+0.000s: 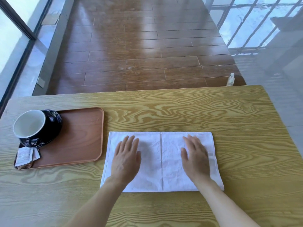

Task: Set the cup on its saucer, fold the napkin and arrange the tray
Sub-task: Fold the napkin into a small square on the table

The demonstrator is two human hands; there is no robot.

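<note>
A white napkin [161, 161] lies flat on the wooden table as a wide rectangle, with a crease down its middle. My left hand [127, 158] presses flat on its left half, fingers spread. On the right half my right hand [195, 158] lies flat in the same way. To the left is a brown tray [82, 136]. A dark cup [32, 127] with a white inside stands on a dark patterned saucer [55, 125] at the tray's left end. Small paper packets [27, 157] lie at the tray's near left corner.
The wooden table [196, 112] ends just beyond the tray, with a wood floor past it. A small clear bottle [230, 79] stands on the floor by the table's far right corner. Glass panels run along both sides.
</note>
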